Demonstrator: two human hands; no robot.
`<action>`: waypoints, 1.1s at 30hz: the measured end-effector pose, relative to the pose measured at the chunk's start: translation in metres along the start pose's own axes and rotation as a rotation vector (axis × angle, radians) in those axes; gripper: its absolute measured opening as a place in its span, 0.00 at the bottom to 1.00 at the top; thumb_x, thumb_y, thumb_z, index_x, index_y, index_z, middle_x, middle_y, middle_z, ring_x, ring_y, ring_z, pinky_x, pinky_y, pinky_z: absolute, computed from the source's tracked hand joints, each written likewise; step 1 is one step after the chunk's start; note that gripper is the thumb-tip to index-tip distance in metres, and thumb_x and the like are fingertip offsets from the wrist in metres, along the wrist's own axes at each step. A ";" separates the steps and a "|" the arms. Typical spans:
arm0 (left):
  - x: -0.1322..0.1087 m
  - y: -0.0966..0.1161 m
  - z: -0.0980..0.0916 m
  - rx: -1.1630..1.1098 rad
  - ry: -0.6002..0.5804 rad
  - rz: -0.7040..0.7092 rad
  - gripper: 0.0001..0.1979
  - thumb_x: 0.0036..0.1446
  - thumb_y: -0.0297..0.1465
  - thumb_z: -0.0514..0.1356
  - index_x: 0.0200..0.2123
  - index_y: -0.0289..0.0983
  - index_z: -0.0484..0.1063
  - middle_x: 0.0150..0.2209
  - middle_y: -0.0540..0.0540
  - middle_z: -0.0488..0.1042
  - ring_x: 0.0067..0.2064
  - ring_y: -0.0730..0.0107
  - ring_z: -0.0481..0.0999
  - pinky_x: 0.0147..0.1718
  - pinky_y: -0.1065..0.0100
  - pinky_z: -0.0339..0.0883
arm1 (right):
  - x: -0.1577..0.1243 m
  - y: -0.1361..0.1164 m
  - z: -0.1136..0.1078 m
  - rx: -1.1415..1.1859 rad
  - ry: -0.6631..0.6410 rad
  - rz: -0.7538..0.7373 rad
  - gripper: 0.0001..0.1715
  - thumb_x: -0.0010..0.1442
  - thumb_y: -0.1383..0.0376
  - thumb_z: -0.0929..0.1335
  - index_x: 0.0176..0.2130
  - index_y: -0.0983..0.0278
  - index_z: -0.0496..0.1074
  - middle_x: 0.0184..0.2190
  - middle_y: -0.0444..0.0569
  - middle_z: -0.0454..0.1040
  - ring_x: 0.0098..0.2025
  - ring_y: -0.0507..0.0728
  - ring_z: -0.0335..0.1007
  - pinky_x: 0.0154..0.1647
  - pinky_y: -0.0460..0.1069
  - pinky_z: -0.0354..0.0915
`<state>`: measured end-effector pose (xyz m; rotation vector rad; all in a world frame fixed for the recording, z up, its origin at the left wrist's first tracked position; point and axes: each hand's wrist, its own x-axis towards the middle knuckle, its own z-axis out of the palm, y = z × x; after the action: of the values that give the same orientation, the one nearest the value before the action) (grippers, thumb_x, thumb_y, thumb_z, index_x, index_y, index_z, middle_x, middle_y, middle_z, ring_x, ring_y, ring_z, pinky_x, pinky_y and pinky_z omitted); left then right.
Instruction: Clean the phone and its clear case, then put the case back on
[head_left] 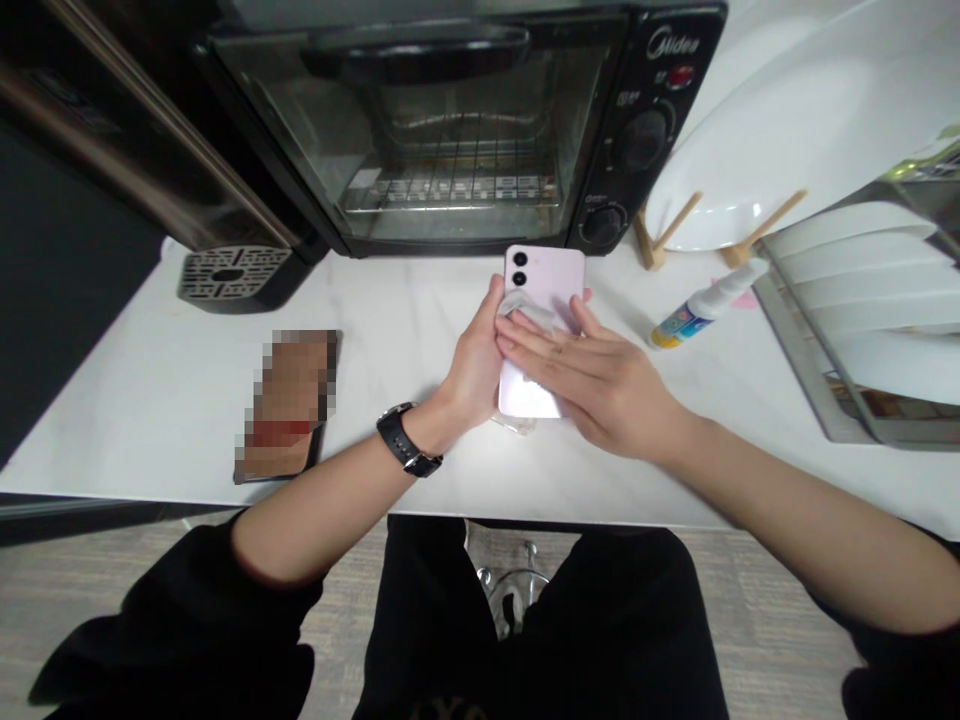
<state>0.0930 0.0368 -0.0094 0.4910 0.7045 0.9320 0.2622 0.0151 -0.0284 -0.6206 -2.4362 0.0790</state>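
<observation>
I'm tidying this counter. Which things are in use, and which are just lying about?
In use: pink phone, gripped by the left hand; wipe under the flat right hand.
Lying about: spray bottle, second phone, toaster oven, racked plates.

Our one head-worn camera looks forward and down, close over our left hand (472, 365) and right hand (600, 385) at the counter (405, 320), the oven (450, 130) facing us behind.
</observation>
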 end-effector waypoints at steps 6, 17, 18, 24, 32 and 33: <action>0.002 0.012 -0.013 0.003 0.037 0.199 0.40 0.76 0.56 0.41 0.65 0.31 0.76 0.52 0.37 0.86 0.62 0.46 0.82 0.61 0.54 0.77 | -0.002 -0.003 -0.001 0.020 -0.017 -0.110 0.36 0.72 0.72 0.64 0.75 0.59 0.64 0.69 0.48 0.74 0.69 0.60 0.76 0.83 0.70 0.52; 0.003 0.008 -0.006 -0.040 0.057 0.140 0.33 0.79 0.49 0.42 0.67 0.36 0.75 0.53 0.42 0.87 0.71 0.50 0.75 0.71 0.53 0.69 | 0.001 0.009 -0.014 -0.150 0.015 0.137 0.37 0.75 0.56 0.66 0.76 0.65 0.63 0.73 0.58 0.69 0.75 0.69 0.68 0.85 0.75 0.31; 0.003 0.006 -0.004 -0.040 0.065 0.102 0.32 0.79 0.48 0.43 0.68 0.37 0.74 0.54 0.43 0.87 0.70 0.49 0.76 0.70 0.51 0.69 | 0.001 0.010 -0.014 -0.146 0.005 0.163 0.38 0.75 0.54 0.66 0.77 0.65 0.61 0.75 0.59 0.67 0.76 0.70 0.66 0.84 0.76 0.32; 0.000 -0.005 0.002 0.029 0.058 -0.075 0.31 0.78 0.50 0.47 0.71 0.40 0.70 0.58 0.43 0.84 0.69 0.46 0.77 0.66 0.50 0.73 | -0.002 0.019 -0.009 -0.056 0.022 0.227 0.45 0.77 0.43 0.62 0.79 0.64 0.56 0.78 0.62 0.62 0.80 0.71 0.57 0.82 0.78 0.43; -0.004 -0.003 0.006 -0.011 0.020 -0.011 0.32 0.80 0.50 0.43 0.68 0.37 0.73 0.53 0.43 0.86 0.66 0.52 0.80 0.62 0.56 0.76 | -0.002 0.004 0.001 0.053 0.033 0.116 0.52 0.75 0.40 0.64 0.81 0.65 0.49 0.79 0.63 0.57 0.81 0.69 0.55 0.82 0.73 0.51; -0.005 0.001 0.004 -0.019 0.021 -0.034 0.33 0.79 0.51 0.43 0.67 0.37 0.73 0.51 0.42 0.86 0.63 0.52 0.82 0.61 0.57 0.77 | -0.002 0.001 0.002 0.065 0.033 0.076 0.51 0.75 0.42 0.64 0.81 0.66 0.50 0.78 0.63 0.59 0.80 0.67 0.56 0.82 0.72 0.51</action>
<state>0.0936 0.0326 -0.0046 0.4520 0.7206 0.9123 0.2625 0.0154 -0.0315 -0.6803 -2.3685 0.1764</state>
